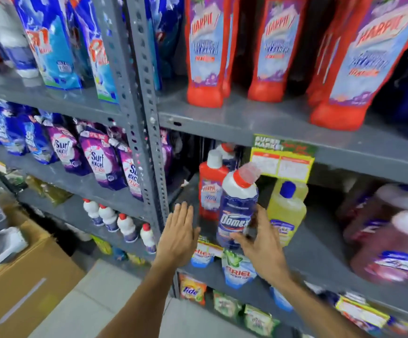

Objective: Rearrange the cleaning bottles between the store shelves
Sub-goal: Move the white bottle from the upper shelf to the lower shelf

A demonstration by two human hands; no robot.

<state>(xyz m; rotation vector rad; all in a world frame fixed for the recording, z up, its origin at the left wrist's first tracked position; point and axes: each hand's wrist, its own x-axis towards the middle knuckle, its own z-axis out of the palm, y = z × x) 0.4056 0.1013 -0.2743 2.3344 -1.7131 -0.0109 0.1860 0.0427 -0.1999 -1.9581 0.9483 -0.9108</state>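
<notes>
Grips the blue Domex bottle with the right hand, mid frame, tipped at the front of the grey surface, likely to stand it by the red bottle. Holds the left hand flat and empty just left.

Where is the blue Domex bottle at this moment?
In the head view, the Domex bottle is near the centre, tilted, held by the right hand, between the red Harpic bottle on its left and the yellow bottle on its right.

Left hand flat, fingers straight; right hand grips bottle.
</notes>
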